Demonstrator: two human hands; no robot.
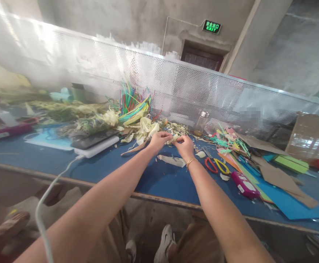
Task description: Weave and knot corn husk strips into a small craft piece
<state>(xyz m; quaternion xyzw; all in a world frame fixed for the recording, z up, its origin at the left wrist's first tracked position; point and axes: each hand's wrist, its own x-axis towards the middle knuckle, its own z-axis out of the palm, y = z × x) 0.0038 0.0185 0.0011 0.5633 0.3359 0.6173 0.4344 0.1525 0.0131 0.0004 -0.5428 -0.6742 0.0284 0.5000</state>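
A long blue bench (162,179) is spread across the view, backed by a perforated metal screen (192,87) that appears to be set there to keep loose material from sliding off the far edge. Against that screen, heaps of pale husk-like strips (145,128) and a bundle of coloured strands (130,104) are piled, kept at the back so that a bare patch is left in front for working. To the right, sheets of blue and brown card (282,182) are overlapped in a loose stack, within arm's reach but out of the working patch. To the left, a white slab-like device (100,146) is laid near the edge, its white cable (43,215) hanging down over the front of the bench. A small glass jar (201,122) is stood upright close to the screen. Red-handled scissors (211,165) and yellow-handled scissors (222,166) are left flat just beside the right wrist, seemingly so they can be picked up quickly. A pale cut strip (172,160) is lying below the hands. The left hand (159,140) and right hand (185,145) are brought together over the bench, both pinched shut on a small pale husk piece (173,139) held between the fingertips, presumably gripped from both sides so it can be shaped.
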